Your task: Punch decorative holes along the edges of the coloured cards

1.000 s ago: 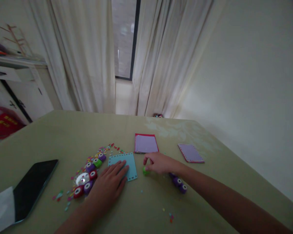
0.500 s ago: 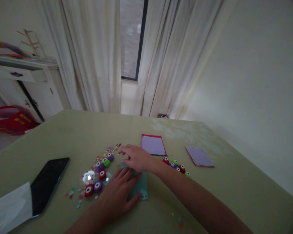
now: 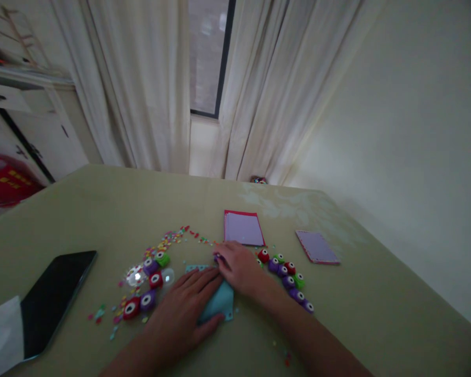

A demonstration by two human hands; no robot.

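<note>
Flat on a light-blue paper sheet [image 3: 219, 302], my left hand [image 3: 182, 303] lies with its fingers stretched out. Small holes show along the sheet's edge. My right hand [image 3: 240, 268] is closed on a small purple craft punch [image 3: 217, 258] at the sheet's far edge; the fingers mostly hide it. Left of the sheet stand other punches with eye-like tops: a green punch [image 3: 162, 258], a red punch [image 3: 156, 280] and two purple ones among them. To the right, a row of red, green and purple punches [image 3: 289, 282] runs past my right wrist.
Coloured paper bits [image 3: 168, 240] lie scattered at the left. A dark tablet [image 3: 57, 293] with white paper [image 3: 3, 332] on it rests farther left. Lilac sheets on a red one [image 3: 243, 228] and another lilac stack [image 3: 318, 247] lie toward the back right.
My right hand has taken the purple punch from the far end of the left group and carried it right to the blue sheet. My left hand stays on the sheet.
</note>
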